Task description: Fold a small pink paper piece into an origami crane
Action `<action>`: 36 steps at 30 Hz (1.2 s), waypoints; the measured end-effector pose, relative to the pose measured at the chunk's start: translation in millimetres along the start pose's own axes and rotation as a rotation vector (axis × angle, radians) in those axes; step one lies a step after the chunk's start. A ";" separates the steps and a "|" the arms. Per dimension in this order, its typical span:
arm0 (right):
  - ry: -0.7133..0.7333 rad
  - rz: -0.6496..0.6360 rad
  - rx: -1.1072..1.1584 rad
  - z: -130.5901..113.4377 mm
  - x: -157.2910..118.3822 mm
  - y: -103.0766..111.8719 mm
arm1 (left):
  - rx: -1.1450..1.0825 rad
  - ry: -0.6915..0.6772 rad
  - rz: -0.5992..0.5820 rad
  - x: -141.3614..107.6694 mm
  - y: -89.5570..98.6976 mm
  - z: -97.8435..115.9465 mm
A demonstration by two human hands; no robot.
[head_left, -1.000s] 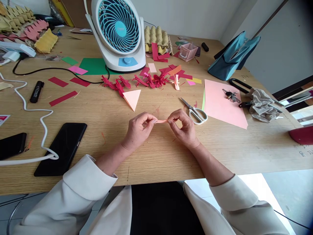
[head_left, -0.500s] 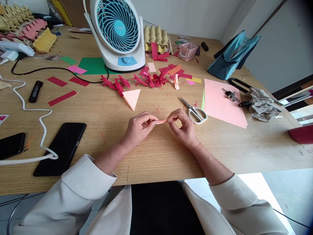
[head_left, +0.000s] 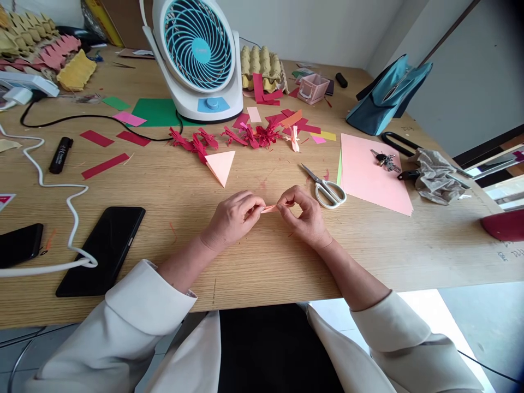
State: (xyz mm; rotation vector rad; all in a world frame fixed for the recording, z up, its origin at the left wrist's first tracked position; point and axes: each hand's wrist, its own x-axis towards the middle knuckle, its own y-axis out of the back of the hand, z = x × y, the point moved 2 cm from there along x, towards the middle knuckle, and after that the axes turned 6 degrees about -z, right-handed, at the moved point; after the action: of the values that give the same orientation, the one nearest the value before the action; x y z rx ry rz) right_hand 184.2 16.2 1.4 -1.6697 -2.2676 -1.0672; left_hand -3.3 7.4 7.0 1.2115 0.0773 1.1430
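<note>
A thin, narrow strip of pink paper stretches between my two hands above the wooden table. My left hand pinches its left end, fingers closed. Thumb and forefinger of my right hand pinch its right part, and a bit shows past those fingers. White-handled scissors lie just beyond my right hand, blades pointing up and left. A pale pink folded paper triangle rests beyond my left hand. Behind it are crumpled red paper pieces and a small pale pink twisted piece.
A white fan stands at the back. Pink sheets with keys lie to the right, near a blue bag. On the left are a black phone, a white cable, a marker and red strips.
The fingers of my right hand have moved slightly left and down along the strip, so some of it now shows past them. My left hand still pinches its end.
</note>
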 end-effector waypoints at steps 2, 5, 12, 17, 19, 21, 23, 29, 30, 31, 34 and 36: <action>-0.011 -0.005 0.009 0.6 0.3 -0.1 | 0.004 0.001 -0.018 0.0 0.1 0.7; -0.021 -0.008 0.008 1.3 0.4 -0.2 | -0.046 0.006 -0.029 -0.1 0.7 1.2; -0.026 -0.040 0.018 -0.3 -1.1 -3.6 | -0.093 -0.018 0.007 -1.1 -1.5 4.1; -0.025 -0.049 0.036 0.0 -2.2 -5.1 | -0.107 -0.004 0.023 -3.0 -4.3 4.0; -0.025 -0.053 0.040 0.5 -2.3 -5.6 | -0.107 0.008 0.034 -3.7 -4.6 3.3; -0.025 -0.063 0.039 0.7 -2.1 -6.3 | -0.094 0.011 0.042 -4.1 -4.6 3.1; -0.020 -0.083 0.037 0.4 -1.9 -7.5 | -0.067 0.004 0.036 -4.0 -4.5 3.8; 0.017 -0.082 0.046 0.6 -1.7 -7.7 | -0.011 -0.019 0.036 -1.9 -2.5 7.3; 0.018 -0.074 0.052 1.1 -1.7 -7.3 | -0.013 -0.012 0.044 -1.8 -2.0 7.5; 0.018 -0.067 0.058 1.7 -1.7 -6.9 | -0.015 -0.006 0.052 -1.8 -1.6 7.5; 0.017 -0.059 0.065 2.3 -1.3 -6.7 | -0.003 -0.012 0.069 -2.0 -0.8 7.9; 0.022 -0.061 0.063 1.4 -0.9 -7.2 | 0.013 -0.027 0.075 -2.1 -0.8 8.4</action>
State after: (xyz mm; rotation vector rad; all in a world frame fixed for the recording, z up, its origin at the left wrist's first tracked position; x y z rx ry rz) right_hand 178.6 15.4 -3.4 -1.5669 -2.3272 -1.0107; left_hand 1.2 0.2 8.9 1.2496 0.0188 1.1921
